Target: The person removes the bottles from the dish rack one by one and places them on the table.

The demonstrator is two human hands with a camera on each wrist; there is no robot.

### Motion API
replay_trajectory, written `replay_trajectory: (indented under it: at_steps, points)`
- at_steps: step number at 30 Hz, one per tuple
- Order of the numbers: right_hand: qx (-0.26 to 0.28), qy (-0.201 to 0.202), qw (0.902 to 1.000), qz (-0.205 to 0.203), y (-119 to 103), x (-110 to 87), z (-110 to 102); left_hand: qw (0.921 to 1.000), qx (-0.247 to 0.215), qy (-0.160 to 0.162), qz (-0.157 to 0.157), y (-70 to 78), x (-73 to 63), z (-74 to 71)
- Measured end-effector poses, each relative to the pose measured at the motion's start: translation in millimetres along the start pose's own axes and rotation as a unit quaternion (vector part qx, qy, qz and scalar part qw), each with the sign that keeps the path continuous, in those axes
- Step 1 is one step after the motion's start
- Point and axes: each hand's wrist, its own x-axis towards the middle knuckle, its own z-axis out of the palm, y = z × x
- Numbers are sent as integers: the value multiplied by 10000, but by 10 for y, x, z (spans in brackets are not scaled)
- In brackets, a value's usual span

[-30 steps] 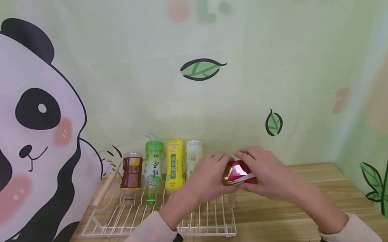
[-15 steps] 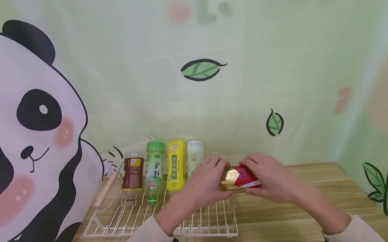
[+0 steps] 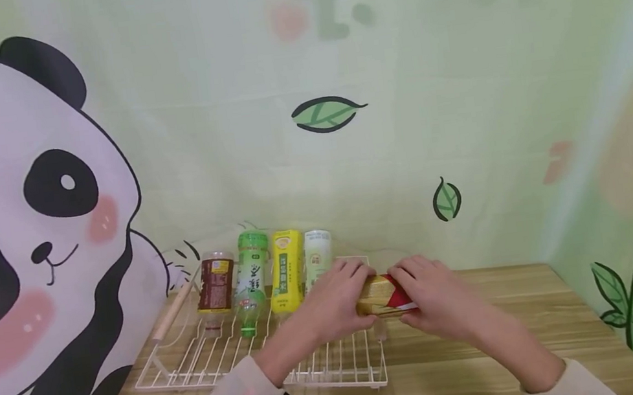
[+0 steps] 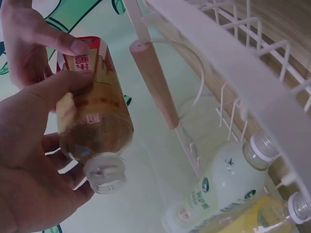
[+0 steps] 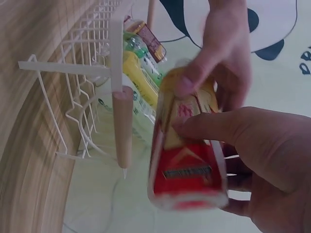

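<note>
Both hands hold a bottle with a red and gold label point(image 3: 384, 295) above the right end of a white wire rack point(image 3: 337, 377). My left hand point(image 3: 334, 300) grips its neck-side half, and my right hand point(image 3: 441, 294) grips the red base half. In the left wrist view the bottle point(image 4: 95, 104) lies tilted, its clear neck point(image 4: 106, 174) pointing down past the left palm. The right wrist view shows the red base end of the bottle point(image 5: 187, 170) slightly blurred, with both thumbs pressed on the label. The far fingers are partly hidden behind it.
A brown-labelled bottle point(image 3: 216, 284), a green bottle point(image 3: 252, 263), a yellow bottle point(image 3: 286, 269) and a pale green-white bottle point(image 3: 318, 252) lie slanted, necks down, on the rack. A wooden handle point(image 3: 172, 311) is at its left side. Wooden tabletop point(image 3: 487, 360) extends right.
The bottle has come slightly down in the hands and turned, so more of its gold label shows and less red. Both hands lowered a little with it. The bottles on the rack have not moved.
</note>
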Motion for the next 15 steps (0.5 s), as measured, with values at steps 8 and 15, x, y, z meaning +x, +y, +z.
replay_trajectory:
  at_steps: [8, 15]
  points:
    - [-51, 131, 9998, 133, 38, -40, -18, 9994, -301, -120, -117, 59, 49, -94]
    - [537, 606, 9966, 180, 408, -259, -6, 9843, -1520, -135, -891, -235, -102, -254]
